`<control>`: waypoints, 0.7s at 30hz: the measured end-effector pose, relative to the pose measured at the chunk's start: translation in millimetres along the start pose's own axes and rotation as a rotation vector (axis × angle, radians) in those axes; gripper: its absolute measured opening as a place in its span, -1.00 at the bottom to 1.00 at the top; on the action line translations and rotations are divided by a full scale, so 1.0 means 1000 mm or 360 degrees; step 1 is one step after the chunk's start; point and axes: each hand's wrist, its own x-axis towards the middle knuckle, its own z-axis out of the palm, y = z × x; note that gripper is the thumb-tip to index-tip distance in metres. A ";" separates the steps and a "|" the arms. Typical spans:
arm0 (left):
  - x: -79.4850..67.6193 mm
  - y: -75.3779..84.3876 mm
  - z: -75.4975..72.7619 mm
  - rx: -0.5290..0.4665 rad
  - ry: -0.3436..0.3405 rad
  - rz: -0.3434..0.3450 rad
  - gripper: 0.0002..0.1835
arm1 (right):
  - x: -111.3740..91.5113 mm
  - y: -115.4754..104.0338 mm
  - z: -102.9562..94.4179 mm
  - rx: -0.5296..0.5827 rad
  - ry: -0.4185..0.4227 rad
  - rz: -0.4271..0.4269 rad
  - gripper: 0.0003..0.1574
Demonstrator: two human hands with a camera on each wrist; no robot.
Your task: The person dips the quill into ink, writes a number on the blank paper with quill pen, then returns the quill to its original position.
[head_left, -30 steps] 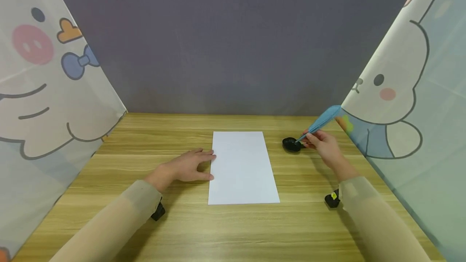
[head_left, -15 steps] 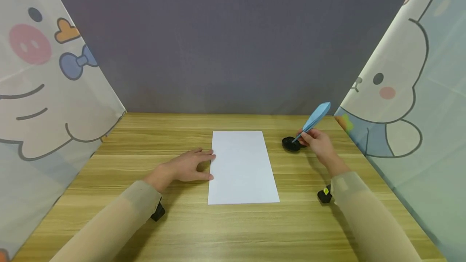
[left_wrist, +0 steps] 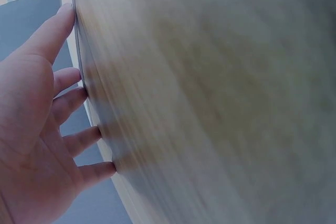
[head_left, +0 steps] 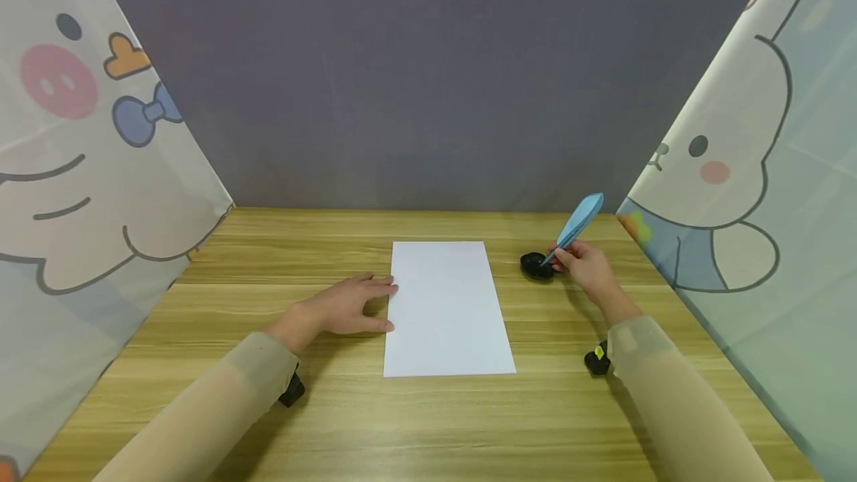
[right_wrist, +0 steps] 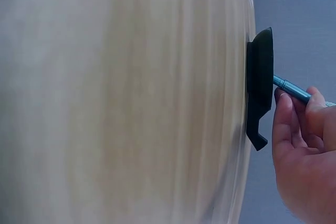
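A sheet of white paper [head_left: 450,311] lies on the wooden table. My left hand [head_left: 344,307] rests at its left edge, fingers spread, thumb and fingertips on the border. To the right of the paper sits a small black dish [head_left: 534,266]; the right wrist view shows the dish [right_wrist: 261,72] from the side, with a short bent handle. My right hand [head_left: 589,271] pinches a blue feather pen [head_left: 579,220] between thumb and fingers. The pen [right_wrist: 296,92] slants down, its tip inside the dish and hidden behind the rim in the right wrist view.
The wooden tabletop [head_left: 402,426] ends at a dark grey partition [head_left: 428,80] behind. Cartoon-printed curtains flank it, the left curtain [head_left: 100,169] and the right curtain [head_left: 810,207]. Black wrist cameras hang below both sleeves.
My right hand has shifted slightly left, and the feather pen stands more upright than a second ago, its tip still at the dish. My left hand and the paper stay in place.
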 end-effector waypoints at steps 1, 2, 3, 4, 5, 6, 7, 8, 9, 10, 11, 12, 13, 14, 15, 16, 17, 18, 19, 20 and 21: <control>0.000 0.000 0.000 0.0004 -0.0004 -0.0003 -0.11 | -0.001 0.000 0.000 -0.0015 -0.0005 0.0007 -0.49; 0.001 0.000 0.000 0.0007 -0.0004 -0.0001 -0.11 | -0.001 0.000 0.000 -0.0030 -0.0008 0.0014 -0.48; 0.001 0.000 0.001 0.0009 -0.0006 -0.0002 -0.11 | -0.002 0.000 0.000 -0.0041 -0.0012 0.0019 -0.47; 0.001 0.000 0.001 0.0009 -0.0007 -0.0001 -0.11 | -0.002 0.000 -0.001 -0.0050 -0.0014 0.0022 -0.46; 0.001 0.000 0.001 0.0008 -0.0011 -0.0005 -0.11 | -0.002 -0.001 -0.001 -0.0049 -0.0013 0.0024 -0.46; 0.001 0.000 0.001 0.0009 -0.0011 -0.0006 -0.11 | -0.003 -0.001 -0.002 -0.0045 -0.0013 0.0020 -0.46; 0.001 0.000 0.001 0.0008 -0.0013 -0.0008 -0.10 | -0.004 -0.002 -0.003 -0.0045 -0.0012 0.0015 -0.46; 0.001 0.000 0.001 0.0007 -0.0009 -0.0003 -0.10 | -0.005 -0.003 -0.003 -0.0043 -0.0013 0.0010 -0.45; 0.001 0.000 0.001 0.0006 -0.0008 -0.0003 -0.10 | -0.006 -0.004 -0.003 -0.0038 -0.0014 0.0005 -0.45; 0.001 0.001 0.001 0.0005 -0.0006 -0.0001 -0.10 | -0.007 -0.006 -0.003 -0.0032 -0.0013 0.0001 -0.45; 0.001 0.001 0.001 0.0004 -0.0006 -0.0001 -0.10 | -0.007 -0.007 -0.003 -0.0023 -0.0015 -0.0004 -0.44; 0.001 0.001 0.000 0.0003 -0.0003 0.0001 -0.11 | -0.008 -0.009 -0.003 -0.0021 -0.0015 -0.0009 -0.43; 0.001 0.001 0.000 0.0002 -0.0004 -0.0001 -0.11 | -0.009 -0.011 -0.001 -0.0020 -0.0014 -0.0016 -0.43; 0.001 0.001 0.000 0.0002 -0.0004 -0.0002 -0.11 | -0.008 -0.011 0.000 -0.0011 -0.0016 -0.0028 -0.43; 0.001 0.001 0.000 0.0000 -0.0006 -0.0008 -0.11 | -0.008 -0.013 0.002 -0.0009 -0.0016 -0.0033 -0.43; 0.001 0.002 0.000 -0.0001 -0.0008 -0.0013 -0.11 | -0.007 -0.015 0.004 -0.0006 -0.0013 -0.0039 -0.44; 0.000 0.002 -0.001 -0.0001 -0.0010 -0.0018 -0.11 | -0.007 -0.016 0.007 0.0001 -0.0011 -0.0047 -0.44; 0.000 0.002 -0.001 -0.0001 -0.0012 -0.0022 -0.11 | -0.006 -0.018 0.010 0.0008 -0.0007 -0.0053 -0.45; 0.000 0.002 -0.001 -0.0004 -0.0013 -0.0024 -0.11 | -0.004 -0.020 0.013 0.0010 -0.0012 -0.0062 -0.45; 0.000 0.002 -0.001 -0.0007 -0.0012 -0.0023 -0.11 | -0.002 -0.022 0.016 0.0019 -0.0011 -0.0066 -0.45; 0.000 0.002 -0.001 -0.0007 -0.0011 -0.0021 -0.11 | -0.001 -0.024 0.019 0.0017 -0.0011 -0.0064 -0.46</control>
